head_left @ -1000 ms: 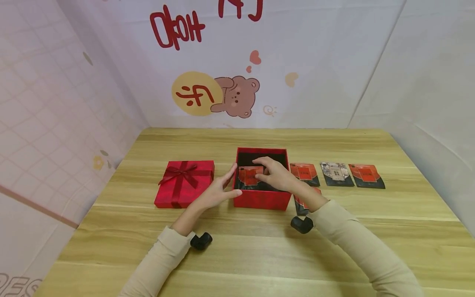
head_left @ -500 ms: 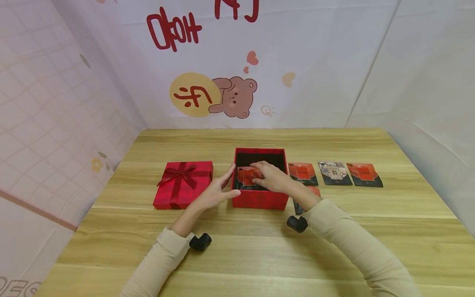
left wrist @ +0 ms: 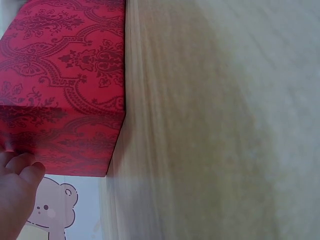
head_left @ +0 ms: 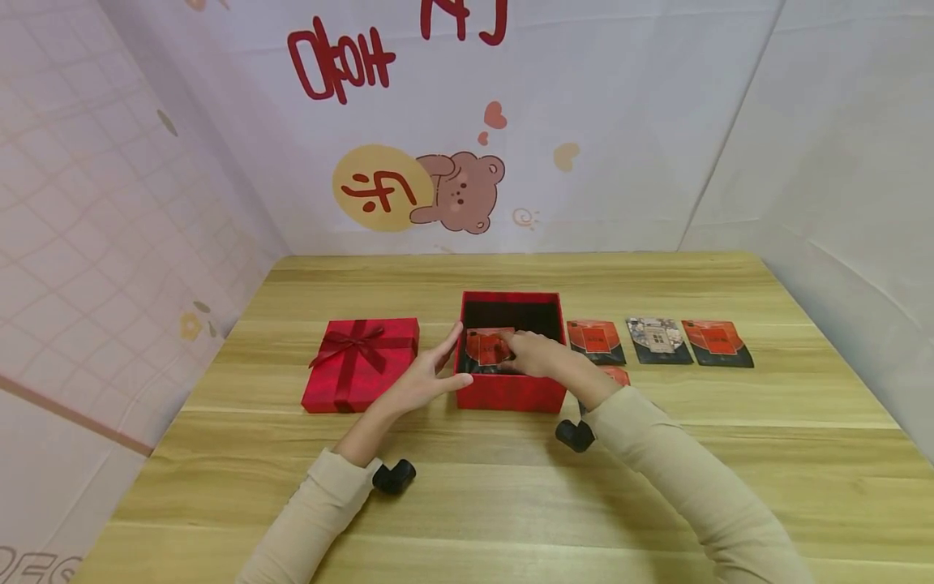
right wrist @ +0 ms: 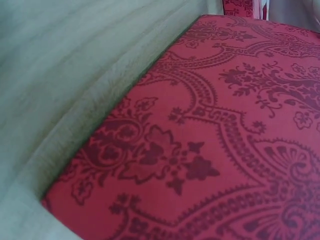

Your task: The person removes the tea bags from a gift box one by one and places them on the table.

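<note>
A red patterned gift box (head_left: 511, 394) stands uncovered on the table, its inside black. Within it, toward the left, lies a red-and-black sachet (head_left: 485, 350). My right hand (head_left: 540, 355) reaches down into the box, finger and thumb bent at the sachet's right edge; its other fingertips are hidden. Beside the box's left wall is my left hand (head_left: 423, 380), fingers straight and spread, thumb near the front left corner. In the left wrist view, the fingertips of the left hand (left wrist: 17, 185) touch the box's red side (left wrist: 65, 135). Only the box's outer wall (right wrist: 200, 130) fills the right wrist view.
The red box lid (head_left: 361, 365) with a ribbon bow lies left of the box. To the right a row of flat sachets holds a red one (head_left: 597, 341), a grey floral one (head_left: 660, 341) and another red one (head_left: 718, 342). A further sachet (head_left: 616, 374) is partly behind the right forearm.
My right hand has lowered deeper into the box, its raised fingers now bent down at the sachet's right edge. The left hand has stayed at the box's side.
</note>
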`<state>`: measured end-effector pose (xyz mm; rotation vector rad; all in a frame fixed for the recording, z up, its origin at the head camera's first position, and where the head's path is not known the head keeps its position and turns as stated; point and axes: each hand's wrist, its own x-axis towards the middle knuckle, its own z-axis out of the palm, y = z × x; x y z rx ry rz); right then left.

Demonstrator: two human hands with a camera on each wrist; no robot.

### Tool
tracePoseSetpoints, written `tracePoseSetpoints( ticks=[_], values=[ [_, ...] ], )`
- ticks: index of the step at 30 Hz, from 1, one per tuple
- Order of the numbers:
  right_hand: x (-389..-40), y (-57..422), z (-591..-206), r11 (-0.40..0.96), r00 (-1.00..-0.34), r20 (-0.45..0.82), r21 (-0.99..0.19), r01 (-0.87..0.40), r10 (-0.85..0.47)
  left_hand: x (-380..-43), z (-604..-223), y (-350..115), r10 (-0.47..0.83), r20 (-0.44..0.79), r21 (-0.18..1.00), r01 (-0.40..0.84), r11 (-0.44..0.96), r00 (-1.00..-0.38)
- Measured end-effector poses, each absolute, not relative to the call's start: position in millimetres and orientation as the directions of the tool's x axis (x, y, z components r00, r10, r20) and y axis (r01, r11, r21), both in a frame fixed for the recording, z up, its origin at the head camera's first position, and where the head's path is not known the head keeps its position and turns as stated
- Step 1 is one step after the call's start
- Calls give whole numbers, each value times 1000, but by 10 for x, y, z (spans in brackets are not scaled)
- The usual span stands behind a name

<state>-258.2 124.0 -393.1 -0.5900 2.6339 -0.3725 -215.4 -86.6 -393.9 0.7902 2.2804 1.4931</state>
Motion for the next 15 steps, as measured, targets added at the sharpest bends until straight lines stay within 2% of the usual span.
tracePoseSetpoints(
  ticks=[10,15],
  values=[
    [-2629,1252,-3924,859,-742,-446,-364,-361,-501,-2133,-3898,-857,585,29,903,272,331,-810],
    [-2650,1250,-3933,861,-696,-520,-399,-315,-495,-2136,-3899,-863,583,20,901,267,343,-812]
  ],
)
